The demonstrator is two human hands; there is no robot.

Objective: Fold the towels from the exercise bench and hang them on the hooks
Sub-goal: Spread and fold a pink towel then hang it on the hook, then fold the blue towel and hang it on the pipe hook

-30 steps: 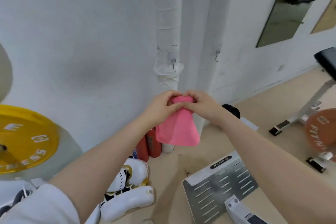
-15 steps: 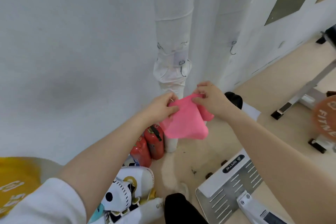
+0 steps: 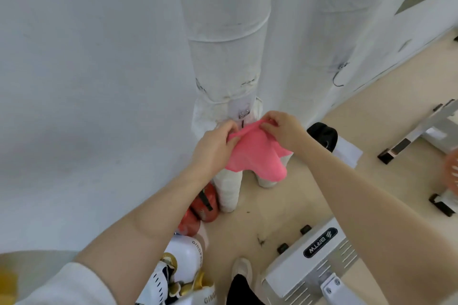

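A soft, fuzzy pink towel (image 3: 255,153) hangs in rounded folds at frame centre. Left hand (image 3: 215,146) at 9 o'clock and right hand (image 3: 282,129) at 2 o'clock pinch its top edge, just below a small metal hook (image 3: 244,114).

A black oval label (image 3: 320,242) sits on the white and grey metal machine base (image 3: 309,270) on the floor. It has white letters that look like "BRTW", seen upside down, with a small striped mark next to them.

The white boxing gloves with gold and black trim (image 3: 183,277) have dark letters on them. On the top glove the letters read "GINGP", and the rest runs out of sight. On the lower glove only "GING" shows at the bottom edge of the view.
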